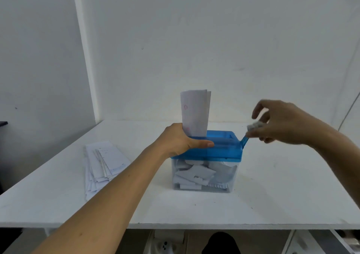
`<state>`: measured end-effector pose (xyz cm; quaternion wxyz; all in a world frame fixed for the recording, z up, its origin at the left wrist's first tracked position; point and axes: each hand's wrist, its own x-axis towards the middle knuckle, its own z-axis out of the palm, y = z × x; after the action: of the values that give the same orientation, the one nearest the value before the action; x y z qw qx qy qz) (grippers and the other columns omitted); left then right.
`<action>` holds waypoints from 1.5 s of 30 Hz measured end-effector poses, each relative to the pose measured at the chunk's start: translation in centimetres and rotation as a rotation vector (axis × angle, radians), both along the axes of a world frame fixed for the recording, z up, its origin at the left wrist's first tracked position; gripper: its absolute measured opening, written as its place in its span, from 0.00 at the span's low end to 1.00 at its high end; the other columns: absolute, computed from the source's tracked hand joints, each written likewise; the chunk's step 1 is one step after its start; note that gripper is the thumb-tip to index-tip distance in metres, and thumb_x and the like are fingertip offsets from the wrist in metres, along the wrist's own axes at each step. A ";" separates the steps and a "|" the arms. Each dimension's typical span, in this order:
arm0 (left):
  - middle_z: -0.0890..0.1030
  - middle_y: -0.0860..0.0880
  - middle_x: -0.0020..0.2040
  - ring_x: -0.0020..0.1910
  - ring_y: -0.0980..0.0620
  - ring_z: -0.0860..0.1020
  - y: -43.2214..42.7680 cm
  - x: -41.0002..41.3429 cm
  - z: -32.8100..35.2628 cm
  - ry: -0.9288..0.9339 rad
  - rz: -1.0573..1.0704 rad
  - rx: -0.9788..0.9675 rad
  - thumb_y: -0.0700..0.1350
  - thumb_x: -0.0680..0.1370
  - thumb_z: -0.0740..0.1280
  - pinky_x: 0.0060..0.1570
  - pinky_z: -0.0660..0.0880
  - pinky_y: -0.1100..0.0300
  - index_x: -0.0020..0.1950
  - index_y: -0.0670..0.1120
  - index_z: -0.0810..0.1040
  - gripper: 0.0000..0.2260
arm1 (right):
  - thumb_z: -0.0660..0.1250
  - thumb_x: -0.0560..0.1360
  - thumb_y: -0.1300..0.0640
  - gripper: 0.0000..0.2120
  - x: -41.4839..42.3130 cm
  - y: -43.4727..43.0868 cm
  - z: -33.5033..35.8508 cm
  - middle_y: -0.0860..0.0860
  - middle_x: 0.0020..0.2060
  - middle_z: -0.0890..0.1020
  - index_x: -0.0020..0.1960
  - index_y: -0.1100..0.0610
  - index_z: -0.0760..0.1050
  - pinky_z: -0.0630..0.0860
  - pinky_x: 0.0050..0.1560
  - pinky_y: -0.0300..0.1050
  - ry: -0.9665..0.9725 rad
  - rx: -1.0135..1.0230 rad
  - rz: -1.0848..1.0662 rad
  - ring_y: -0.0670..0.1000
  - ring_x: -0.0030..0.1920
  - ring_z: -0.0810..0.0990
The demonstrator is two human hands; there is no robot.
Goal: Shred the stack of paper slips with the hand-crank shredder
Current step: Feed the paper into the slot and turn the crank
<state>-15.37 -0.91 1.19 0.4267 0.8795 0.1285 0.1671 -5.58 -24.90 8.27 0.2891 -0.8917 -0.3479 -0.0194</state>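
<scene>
A hand-crank shredder (220, 150) with a blue lid and a clear bin stands in the middle of the white table (58, 201). A folded white paper slip (194, 113) stands upright in its slot. My left hand (183, 140) grips the left end of the blue lid, thumb along the front. My right hand (280, 123) pinches the pale knob (254, 126) of the blue crank arm (244, 141) at the shredder's right side. Cut paper pieces (198, 173) lie inside the bin.
A fanned stack of paper slips (103, 166) lies on the table to the left of the shredder. White walls close in behind and at the left. The table's front edge runs across the bottom, with floor and a dark shape below it.
</scene>
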 end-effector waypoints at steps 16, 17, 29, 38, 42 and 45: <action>0.79 0.59 0.54 0.54 0.56 0.77 0.9 -0.8 -0.2 0.022 -0.121 -0.044 0.66 0.55 0.76 0.54 0.74 0.60 0.57 0.60 0.72 0.33 | 0.67 0.80 0.56 0.03 5.1 4.1 -9.7 0.47 0.47 0.84 0.50 0.53 0.80 0.81 0.34 0.38 0.007 0.588 -0.096 0.47 0.41 0.84; 0.78 0.59 0.54 0.54 0.57 0.77 0.9 -0.7 -0.1 0.013 -0.114 -0.044 0.66 0.55 0.76 0.53 0.73 0.61 0.59 0.59 0.71 0.35 | 0.66 0.81 0.58 0.04 5.0 4.0 -10.5 0.47 0.48 0.84 0.52 0.52 0.80 0.83 0.37 0.39 0.015 0.541 -0.088 0.47 0.41 0.84; 0.79 0.57 0.55 0.54 0.56 0.77 0.9 -0.5 -0.3 0.038 -0.091 0.014 0.70 0.56 0.75 0.50 0.74 0.60 0.65 0.56 0.73 0.41 | 0.69 0.79 0.54 0.06 0.6 -1.2 -15.4 0.40 0.39 0.82 0.49 0.42 0.76 0.78 0.41 0.39 -0.043 0.147 0.065 0.41 0.42 0.78; 0.79 0.60 0.52 0.52 0.58 0.77 1.0 -0.7 0.3 0.058 -0.117 0.029 0.66 0.57 0.77 0.53 0.75 0.59 0.56 0.60 0.73 0.31 | 0.63 0.72 0.32 0.22 -0.4 -3.6 -7.1 0.55 0.31 0.79 0.41 0.49 0.83 0.72 0.35 0.48 -0.044 0.273 0.284 0.52 0.31 0.75; 0.80 0.59 0.51 0.51 0.57 0.77 1.0 -0.7 -0.1 0.044 -0.116 0.012 0.65 0.58 0.76 0.47 0.75 0.62 0.54 0.61 0.74 0.28 | 0.64 0.82 0.51 0.10 1.8 -1.1 -6.2 0.55 0.36 0.81 0.47 0.54 0.80 0.79 0.40 0.49 -0.054 0.488 0.205 0.52 0.35 0.79; 0.81 0.58 0.51 0.51 0.56 0.78 0.9 -0.7 -0.2 0.028 -0.111 0.001 0.65 0.58 0.76 0.47 0.75 0.63 0.55 0.60 0.74 0.29 | 0.65 0.81 0.54 0.07 3.2 1.5 -6.1 0.51 0.45 0.81 0.55 0.56 0.72 0.82 0.37 0.46 -0.004 0.668 0.094 0.49 0.38 0.82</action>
<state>-16.08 0.02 1.01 0.4329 0.8878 0.0852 0.1308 -2.36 -23.40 2.13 0.5651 -0.7307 -0.3636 -0.1206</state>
